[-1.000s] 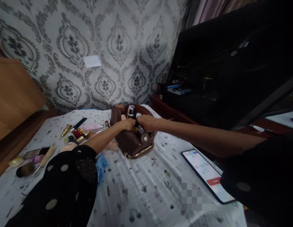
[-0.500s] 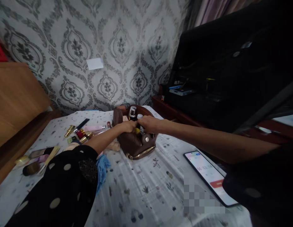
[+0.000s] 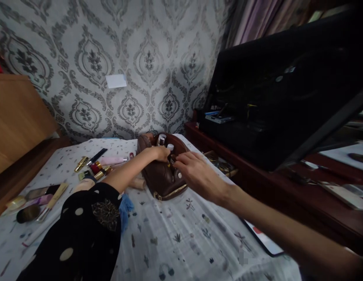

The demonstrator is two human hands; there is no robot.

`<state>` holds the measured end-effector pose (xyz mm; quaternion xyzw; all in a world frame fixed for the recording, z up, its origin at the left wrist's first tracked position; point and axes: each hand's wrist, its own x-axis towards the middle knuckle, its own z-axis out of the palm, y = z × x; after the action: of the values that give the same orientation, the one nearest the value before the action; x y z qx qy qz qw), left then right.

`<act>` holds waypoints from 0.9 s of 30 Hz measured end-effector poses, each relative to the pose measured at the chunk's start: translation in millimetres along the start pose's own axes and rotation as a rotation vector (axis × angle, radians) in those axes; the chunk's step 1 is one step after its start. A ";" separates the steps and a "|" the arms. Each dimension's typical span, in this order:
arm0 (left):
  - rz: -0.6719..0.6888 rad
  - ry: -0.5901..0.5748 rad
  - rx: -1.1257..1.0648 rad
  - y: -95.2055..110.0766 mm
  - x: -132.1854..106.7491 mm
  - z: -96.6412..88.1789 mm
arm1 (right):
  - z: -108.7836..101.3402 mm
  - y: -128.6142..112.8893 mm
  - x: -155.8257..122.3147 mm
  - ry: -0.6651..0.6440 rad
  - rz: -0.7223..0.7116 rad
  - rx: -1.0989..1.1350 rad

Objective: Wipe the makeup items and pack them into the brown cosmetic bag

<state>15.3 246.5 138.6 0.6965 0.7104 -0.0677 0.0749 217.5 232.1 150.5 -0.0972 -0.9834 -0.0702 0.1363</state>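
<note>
A brown handbag with a gold zip sits unzipped at the top on the patterned sheet. Inside it stand a silver-capped bottle and a white-capped container. My left hand reaches over the bag's left side into its mouth, its fingers closed; what they hold is hidden. On the right side of the opening, my right hand has its fingers loosely stretched over the bag's edge, and no object shows in it. A small dark brown part lies between the two hands, too blurred to name.
Left of the bag lie a pink tube, a gold lipstick tube, a makeup brush and a blue cloth. A phone lies under my right forearm. A large black panel leans at right.
My right hand has loosened from a closed fist and drawn back toward the bag's right edge. My left hand stays at the opening. The view has shifted slightly right.
</note>
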 end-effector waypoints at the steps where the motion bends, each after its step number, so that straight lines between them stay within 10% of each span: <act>1: 0.007 0.015 0.024 3.3 -6.4 -6.5 | 7.3 -7.8 -7.1 0.108 0.003 0.048; 5: 0.034 0.144 0.132 8.3 -40.2 -26.4 | 42.1 -43.4 -29.7 0.363 -0.195 0.237; 17: 0.278 0.629 -0.090 -18.4 -111.4 9.6 | 92.3 -82.4 -2.0 0.048 -0.305 0.418; 27: 0.294 0.481 -0.065 35.1 -99.0 13.5 | 130.6 -100.9 1.6 0.014 -0.332 0.527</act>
<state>52.3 147.6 145.5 0.7853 0.6009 0.1342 -0.0646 161.5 155.8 15.2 0.1039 -0.9692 0.1651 0.1502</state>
